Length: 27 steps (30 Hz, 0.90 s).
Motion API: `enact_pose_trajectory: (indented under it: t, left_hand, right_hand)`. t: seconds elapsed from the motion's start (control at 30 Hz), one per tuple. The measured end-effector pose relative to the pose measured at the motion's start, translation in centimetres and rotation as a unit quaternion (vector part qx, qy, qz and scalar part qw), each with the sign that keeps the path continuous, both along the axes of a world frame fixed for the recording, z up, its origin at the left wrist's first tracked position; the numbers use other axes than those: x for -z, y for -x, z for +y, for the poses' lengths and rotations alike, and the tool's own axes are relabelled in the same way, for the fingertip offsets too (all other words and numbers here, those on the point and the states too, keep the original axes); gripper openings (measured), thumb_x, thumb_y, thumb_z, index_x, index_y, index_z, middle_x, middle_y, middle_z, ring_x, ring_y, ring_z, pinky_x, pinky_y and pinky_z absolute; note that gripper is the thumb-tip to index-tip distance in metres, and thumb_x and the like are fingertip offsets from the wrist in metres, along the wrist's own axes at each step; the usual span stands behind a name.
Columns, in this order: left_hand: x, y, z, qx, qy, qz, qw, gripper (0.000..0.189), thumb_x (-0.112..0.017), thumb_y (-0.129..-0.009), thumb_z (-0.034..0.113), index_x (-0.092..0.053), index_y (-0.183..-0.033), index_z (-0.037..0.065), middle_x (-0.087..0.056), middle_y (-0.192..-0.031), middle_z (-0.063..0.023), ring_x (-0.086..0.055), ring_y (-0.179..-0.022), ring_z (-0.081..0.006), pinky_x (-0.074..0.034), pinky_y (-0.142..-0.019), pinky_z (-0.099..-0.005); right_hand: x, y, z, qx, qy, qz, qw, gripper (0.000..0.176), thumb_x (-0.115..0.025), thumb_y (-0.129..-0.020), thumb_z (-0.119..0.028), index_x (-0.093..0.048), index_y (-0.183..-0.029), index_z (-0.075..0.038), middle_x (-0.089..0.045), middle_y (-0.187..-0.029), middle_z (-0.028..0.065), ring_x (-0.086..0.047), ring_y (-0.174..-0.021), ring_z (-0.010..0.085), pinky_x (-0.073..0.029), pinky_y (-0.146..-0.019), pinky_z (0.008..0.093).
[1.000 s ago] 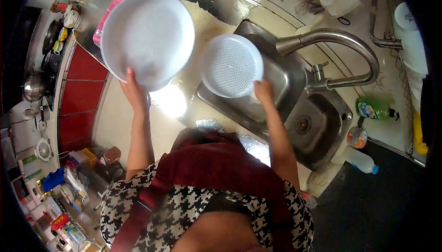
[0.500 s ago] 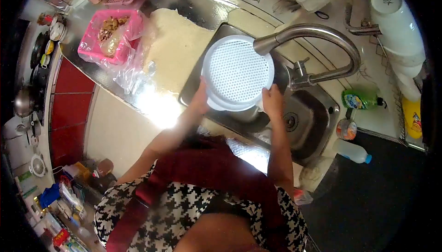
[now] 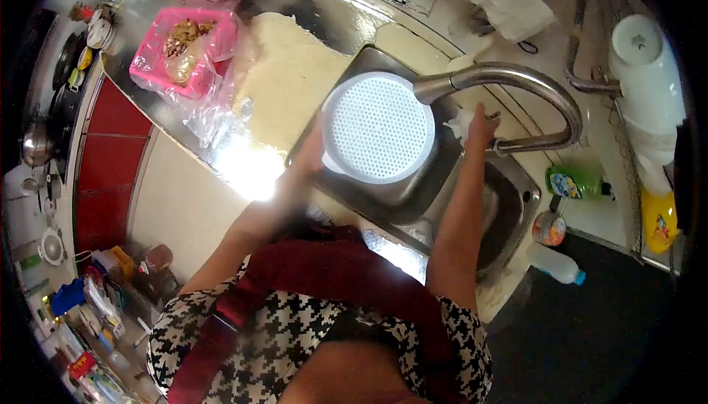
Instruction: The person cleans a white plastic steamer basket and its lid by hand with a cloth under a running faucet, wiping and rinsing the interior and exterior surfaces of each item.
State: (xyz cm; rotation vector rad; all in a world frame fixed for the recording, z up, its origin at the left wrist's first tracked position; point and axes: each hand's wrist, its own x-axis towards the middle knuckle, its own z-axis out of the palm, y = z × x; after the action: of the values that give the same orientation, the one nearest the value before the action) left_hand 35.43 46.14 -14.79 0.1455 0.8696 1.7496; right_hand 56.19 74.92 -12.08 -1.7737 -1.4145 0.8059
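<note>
A round white perforated colander (image 3: 378, 129) is held over the left sink basin (image 3: 417, 196). My left hand (image 3: 313, 149) is closed on its left rim, partly hidden behind it. Off the colander, my right hand (image 3: 481, 129) is at the lever and base of the metal tap (image 3: 542, 83). A crumpled white piece, perhaps a cloth (image 3: 459, 123), shows beside its fingers and seems held in them. The tap's spout end sits at the colander's upper right edge. No water can be made out.
Left of the sink, a pink basket (image 3: 140, 72) with plastic-wrapped food stands beside a beige sheet (image 3: 284, 72) on the steel counter. To the right are a green soap bottle (image 3: 575, 182), a jar (image 3: 549, 228) and a white bottle with a blue cap (image 3: 554, 264).
My right hand has let go of the colander's right edge and moved up and right to the tap's lever. The colander stays in my left hand, shifting slightly in view.
</note>
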Motion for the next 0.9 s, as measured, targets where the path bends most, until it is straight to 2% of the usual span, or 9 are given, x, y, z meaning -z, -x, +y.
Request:
enact_pose_trajectory:
  t: [0.07,0.13,0.27,0.33,0.4,0.53,0.63,0.73,0.9]
  left_hand:
    - [0.5,-0.1,-0.1,0.023,0.034,-0.04,0.998,0.066,-0.022,-0.092,0.057,-0.032,-0.136,0.009,-0.046,-0.13,-0.0115,-0.049,-0.115,-0.0253,-0.041,-0.097,-0.0396]
    - [1.6,-0.5,-0.1,0.029,0.051,-0.049,0.997,0.069,-0.02,-0.091,0.058,-0.031,-0.137,0.008,-0.045,-0.131,-0.0124,-0.048,-0.116,-0.026,-0.039,-0.099,-0.0403]
    - [3.7,-0.4,0.6,0.037,0.068,-0.056,0.995,0.067,-0.022,-0.093,0.056,-0.033,-0.136,0.007,-0.047,-0.128,-0.0125,-0.049,-0.114,-0.0258,-0.04,-0.098,-0.0405]
    - [4.0,-0.5,0.7,0.028,0.073,-0.053,0.996,0.066,-0.022,-0.093,0.056,-0.034,-0.135,0.007,-0.047,-0.127,-0.0125,-0.05,-0.113,-0.0255,-0.04,-0.097,-0.0403]
    - [4.3,-0.3,0.7,0.017,0.081,-0.048,0.995,0.066,-0.022,-0.093,0.056,-0.034,-0.135,0.007,-0.048,-0.126,-0.0125,-0.051,-0.112,-0.0252,-0.041,-0.096,-0.0401]
    - [2.5,0.2,1.0,0.032,0.117,-0.006,0.993,0.067,-0.021,-0.092,0.057,-0.035,-0.134,0.007,-0.049,-0.125,-0.0127,-0.052,-0.11,-0.0246,-0.042,-0.095,-0.0397]
    - [2.7,0.9,0.8,0.023,0.107,0.005,0.994,0.069,-0.019,-0.092,0.058,-0.035,-0.134,0.006,-0.05,-0.124,-0.0131,-0.052,-0.11,-0.0245,-0.042,-0.095,-0.0398]
    - [2.0,1.9,0.8,0.042,0.076,-0.03,0.996,0.071,-0.016,-0.091,0.059,-0.035,-0.134,0.006,-0.049,-0.125,-0.0134,-0.052,-0.11,-0.0247,-0.042,-0.096,-0.0402]
    - [0.7,1.6,0.6,0.042,0.084,-0.037,0.995,0.071,-0.016,-0.092,0.058,-0.039,-0.132,0.004,-0.049,-0.127,-0.0119,-0.05,-0.112,-0.024,-0.04,-0.097,-0.0382]
  right_hand:
    - [-0.1,0.3,0.5,-0.05,0.02,-0.005,0.999,0.095,-0.065,-0.073,-0.048,-0.02,-0.137,0.005,-0.045,-0.127,0.0264,-0.045,-0.118,0.0375,-0.036,-0.097,0.04]
    - [-0.5,-0.2,0.2,-0.14,-0.001,-0.155,0.978,0.092,-0.064,-0.074,-0.048,-0.022,-0.136,0.005,-0.043,-0.128,0.028,-0.045,-0.117,0.0389,-0.036,-0.097,0.0397]
    - [-2.3,-1.2,-2.0,-0.198,0.029,-0.156,0.967,0.088,-0.065,-0.077,-0.043,-0.021,-0.134,0.007,-0.045,-0.125,0.027,-0.045,-0.117,0.0386,-0.038,-0.095,0.0431]
    - [-2.5,-1.1,-4.7,-0.208,-0.091,-0.19,0.955,0.079,-0.063,-0.077,-0.044,-0.03,-0.133,0.0,-0.047,-0.126,0.024,-0.047,-0.115,0.038,-0.039,-0.094,0.0437]
    - [-1.5,-1.5,-6.6,-0.338,0.044,-0.25,0.906,0.067,-0.06,-0.078,-0.044,-0.039,-0.13,-0.006,-0.051,-0.123,0.021,-0.051,-0.11,0.0374,-0.04,-0.092,0.0444]
    - [-1.8,-0.3,-10.0,-0.408,0.207,-0.291,0.84,0.057,-0.057,-0.08,-0.039,-0.043,-0.127,-0.01,-0.056,-0.117,0.0185,-0.054,-0.106,0.0364,-0.041,-0.09,0.0439]
    - [0.1,-0.9,-11.6,-0.417,0.187,-0.225,0.861,0.056,-0.058,-0.079,-0.031,-0.043,-0.126,-0.006,-0.06,-0.11,0.019,-0.056,-0.103,0.0349,-0.042,-0.089,0.0426]
    - [2.1,-1.5,-12.8,-0.47,0.216,0.013,0.856,0.051,-0.062,-0.077,-0.02,-0.046,-0.121,0.001,-0.06,-0.111,0.0156,-0.056,-0.103,0.0272,-0.041,-0.09,0.0374]
    - [-0.7,-1.4,-12.5,-0.449,0.299,0.112,0.834,0.049,-0.061,-0.083,-0.026,-0.047,-0.121,0.002,-0.056,-0.117,0.0122,-0.053,-0.106,0.021,-0.039,-0.092,0.0343]
